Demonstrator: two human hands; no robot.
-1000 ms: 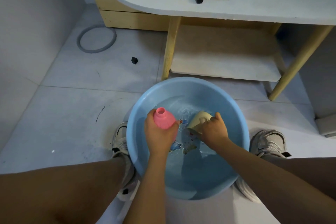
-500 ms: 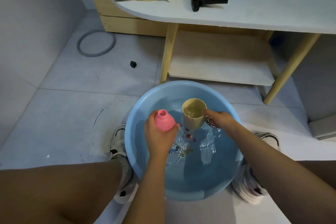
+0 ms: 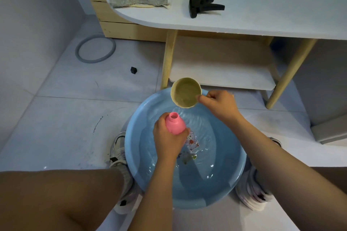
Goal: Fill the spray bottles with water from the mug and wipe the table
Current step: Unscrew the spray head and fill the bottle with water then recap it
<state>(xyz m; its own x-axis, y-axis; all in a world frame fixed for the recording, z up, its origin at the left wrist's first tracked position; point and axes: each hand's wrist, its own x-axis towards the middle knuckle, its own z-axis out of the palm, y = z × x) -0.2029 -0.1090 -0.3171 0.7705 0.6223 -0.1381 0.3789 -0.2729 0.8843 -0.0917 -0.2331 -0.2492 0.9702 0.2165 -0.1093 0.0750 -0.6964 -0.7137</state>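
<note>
Left hand [image 3: 167, 141] grip clamped on uncapped pink bottle [image 3: 175, 123] over blue basin [image 3: 142, 170], right hand [image 3: 218, 105] grip clamped on handle of water-filled mug [image 3: 185, 92] beside it.

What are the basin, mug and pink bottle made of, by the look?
Basin: likely plastic, glossy light blue, smooth moulded rim.
Mug: matte beige, maybe plastic or fibre composite; can't tell.
Pink bottle: opaque plastic probably, smooth satin surface, moulded neck.

Your left grip [image 3: 169, 139] hides the lower body of the pink plastic spray bottle [image 3: 175, 123]. Your right grip [image 3: 218, 104] covers the beige mug's [image 3: 185, 92] handle. The top edge crops the coloured bottles on the white worktop [image 3: 262, 17].
</note>
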